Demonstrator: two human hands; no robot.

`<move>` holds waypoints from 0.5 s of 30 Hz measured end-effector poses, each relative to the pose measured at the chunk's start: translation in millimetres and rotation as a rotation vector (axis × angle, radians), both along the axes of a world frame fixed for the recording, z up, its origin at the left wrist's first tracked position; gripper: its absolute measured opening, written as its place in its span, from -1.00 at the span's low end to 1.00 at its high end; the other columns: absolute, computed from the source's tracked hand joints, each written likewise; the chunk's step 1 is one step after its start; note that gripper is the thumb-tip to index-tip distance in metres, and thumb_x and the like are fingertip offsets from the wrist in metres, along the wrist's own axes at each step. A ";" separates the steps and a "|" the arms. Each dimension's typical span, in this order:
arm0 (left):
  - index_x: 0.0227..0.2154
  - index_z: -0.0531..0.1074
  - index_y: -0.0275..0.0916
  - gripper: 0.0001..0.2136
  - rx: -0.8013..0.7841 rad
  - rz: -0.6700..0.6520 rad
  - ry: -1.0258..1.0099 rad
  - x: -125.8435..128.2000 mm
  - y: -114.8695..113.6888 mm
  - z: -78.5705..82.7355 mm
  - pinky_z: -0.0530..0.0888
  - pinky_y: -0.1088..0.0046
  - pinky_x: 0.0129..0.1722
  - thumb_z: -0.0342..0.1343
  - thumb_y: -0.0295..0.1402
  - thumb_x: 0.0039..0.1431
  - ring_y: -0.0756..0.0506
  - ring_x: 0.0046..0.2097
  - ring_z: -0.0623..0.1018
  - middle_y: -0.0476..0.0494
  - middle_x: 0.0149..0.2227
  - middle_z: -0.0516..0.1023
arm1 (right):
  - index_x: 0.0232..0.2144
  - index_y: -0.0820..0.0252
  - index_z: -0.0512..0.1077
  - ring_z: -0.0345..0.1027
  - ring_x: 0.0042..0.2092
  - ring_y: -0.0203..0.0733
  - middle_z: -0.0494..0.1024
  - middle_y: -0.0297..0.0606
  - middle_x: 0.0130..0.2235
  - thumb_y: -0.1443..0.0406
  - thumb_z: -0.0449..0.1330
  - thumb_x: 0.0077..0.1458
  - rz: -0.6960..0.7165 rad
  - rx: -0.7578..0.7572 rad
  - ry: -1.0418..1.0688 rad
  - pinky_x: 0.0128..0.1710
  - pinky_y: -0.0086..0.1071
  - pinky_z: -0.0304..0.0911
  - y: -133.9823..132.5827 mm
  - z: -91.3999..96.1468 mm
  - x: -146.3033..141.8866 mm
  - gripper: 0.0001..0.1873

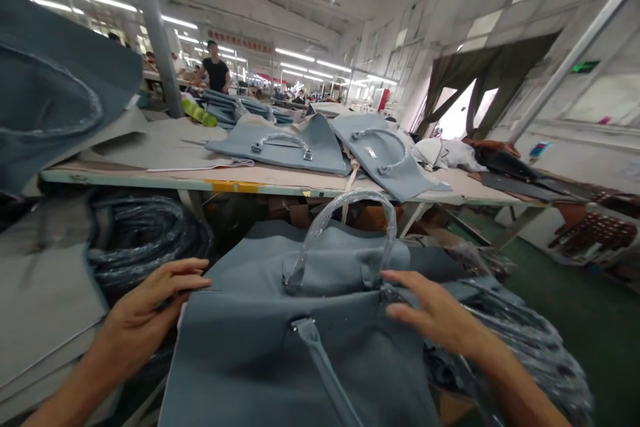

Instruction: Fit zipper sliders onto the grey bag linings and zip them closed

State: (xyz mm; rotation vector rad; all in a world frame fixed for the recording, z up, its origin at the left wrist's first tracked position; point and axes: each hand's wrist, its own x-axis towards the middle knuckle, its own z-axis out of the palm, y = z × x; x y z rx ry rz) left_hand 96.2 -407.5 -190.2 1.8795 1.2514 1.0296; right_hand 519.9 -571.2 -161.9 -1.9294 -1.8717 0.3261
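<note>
Panel point(270, 353) is lying near, before the desk point(285, 180); left hand point(137, 313) is pinching its left corner; right hand point(440, 310) is flanking the right, grip not discernible; uneven pulling could be creasing it.

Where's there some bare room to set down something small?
A narrow strip of tabletop shows between the yellow tape and the pale strap, in front of the middle handled blue piece. Green floor shows beyond the wrapped bundle on the right. Between the left hand and right hand it's crowded with blue bag pieces; wrapped coils sit beyond the left hand.
</note>
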 end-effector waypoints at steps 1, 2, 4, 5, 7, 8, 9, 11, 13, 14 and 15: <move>-0.42 0.43 0.71 -0.79 -0.090 0.078 -0.053 -1.7 -2.7 -3.8 0.36 0.23 0.10 0.10 0.05 -0.17 -0.23 0.06 0.48 0.82 -0.20 0.50 | 0.17 0.10 0.38 0.29 0.14 0.04 0.40 -0.15 0.14 0.17 0.30 0.11 0.082 -0.021 -0.064 0.15 -0.11 0.25 12.6 -5.6 -13.5 -0.43; -0.43 0.42 0.71 -0.80 -0.212 0.156 -0.132 -2.8 -6.5 -7.8 0.40 0.22 0.05 0.12 0.06 -0.18 -0.22 0.04 0.50 0.79 -0.23 0.52 | 0.18 0.10 0.36 0.28 0.14 0.04 0.40 -0.15 0.14 0.25 0.35 0.07 0.149 -0.038 -0.131 0.16 -0.09 0.24 21.6 -12.7 -25.5 -0.38; -0.42 0.43 0.70 -0.81 -0.511 0.221 -0.314 -3.3 -16.4 -14.5 0.46 0.19 -0.11 0.13 0.12 -0.19 -0.23 -0.10 0.57 0.67 -0.32 0.58 | 0.10 0.11 0.42 0.34 0.02 0.02 0.47 -0.16 0.01 0.39 0.32 0.08 0.229 -0.036 -0.265 0.05 -0.10 0.30 30.9 -27.5 -41.3 -0.49; -0.40 0.45 0.67 -0.80 -0.650 0.191 -0.391 -2.6 -21.5 -16.0 0.48 0.17 -0.17 0.12 0.16 -0.20 -0.24 -0.16 0.59 0.60 -0.31 0.60 | 0.05 0.12 0.46 0.37 -0.07 -0.02 0.50 -0.18 -0.08 0.43 0.26 0.13 0.261 -0.019 -0.325 -0.04 -0.15 0.32 32.8 -33.1 -44.7 -0.59; -0.32 0.49 0.60 -0.69 -0.812 0.105 -0.484 1.6 -28.3 -11.9 0.50 0.13 -0.21 0.14 0.22 -0.24 -0.29 -0.20 0.61 0.48 -0.22 0.62 | -0.05 0.14 0.50 0.35 -0.24 -0.10 0.49 -0.21 -0.24 0.45 0.14 0.22 0.323 0.056 -0.418 -0.22 -0.26 0.28 34.6 -36.7 -43.2 -0.72; -0.27 0.48 0.59 -0.64 -0.839 0.082 -0.500 5.4 -28.7 -6.0 0.51 0.11 -0.21 0.17 0.23 -0.26 -0.31 -0.19 0.61 0.42 -0.19 0.63 | -0.08 0.15 0.50 0.33 -0.29 -0.13 0.48 -0.22 -0.29 0.45 0.10 0.26 0.347 0.110 -0.452 -0.28 -0.30 0.23 35.6 -34.0 -39.8 -0.73; -0.24 0.48 0.59 -0.60 -0.835 0.074 -0.507 10.2 -26.7 2.2 0.52 0.11 -0.21 0.21 0.21 -0.28 -0.32 -0.18 0.61 0.39 -0.18 0.63 | -0.09 0.17 0.51 0.31 -0.32 -0.15 0.46 -0.22 -0.32 0.43 0.06 0.29 0.358 0.174 -0.477 -0.32 -0.33 0.19 36.9 -28.1 -35.6 -0.74; -0.22 0.48 0.57 -0.57 -0.765 0.054 -0.487 22.0 -15.8 22.0 0.53 0.20 -0.27 0.31 0.09 -0.28 -0.27 -0.22 0.62 0.33 -0.25 0.66 | -0.11 0.19 0.51 0.29 -0.33 -0.19 0.45 -0.21 -0.34 0.41 0.01 0.34 0.343 0.313 -0.527 -0.33 -0.35 0.14 39.7 -9.6 -28.5 -0.73; -0.15 0.49 0.47 -0.48 -0.675 0.000 -0.477 34.0 0.1 39.5 0.54 0.35 -0.38 0.39 -0.10 -0.30 -0.18 -0.32 0.62 0.23 -0.30 0.67 | -0.14 0.23 0.52 0.27 -0.32 -0.19 0.45 -0.20 -0.33 0.39 -0.01 0.36 0.306 0.445 -0.594 -0.30 -0.34 0.12 40.2 11.5 -26.9 -0.72; -0.10 0.50 0.38 -0.40 -0.620 -0.017 -0.495 39.3 8.1 45.2 0.54 0.42 -0.44 0.43 -0.19 -0.33 -0.13 -0.38 0.60 0.17 -0.33 0.66 | -0.15 0.24 0.52 0.26 -0.31 -0.19 0.45 -0.19 -0.33 0.39 0.00 0.36 0.283 0.505 -0.632 -0.28 -0.32 0.11 39.3 20.3 -28.5 -0.73; -0.04 0.50 0.27 -0.33 -0.566 -0.023 -0.528 44.1 15.5 48.4 0.53 0.48 -0.49 0.45 -0.26 -0.36 -0.08 -0.43 0.58 0.12 -0.34 0.65 | -0.15 0.26 0.51 0.25 -0.32 -0.17 0.44 -0.19 -0.34 0.39 0.01 0.36 0.260 0.553 -0.666 -0.27 -0.31 0.10 38.0 27.0 -31.2 -0.74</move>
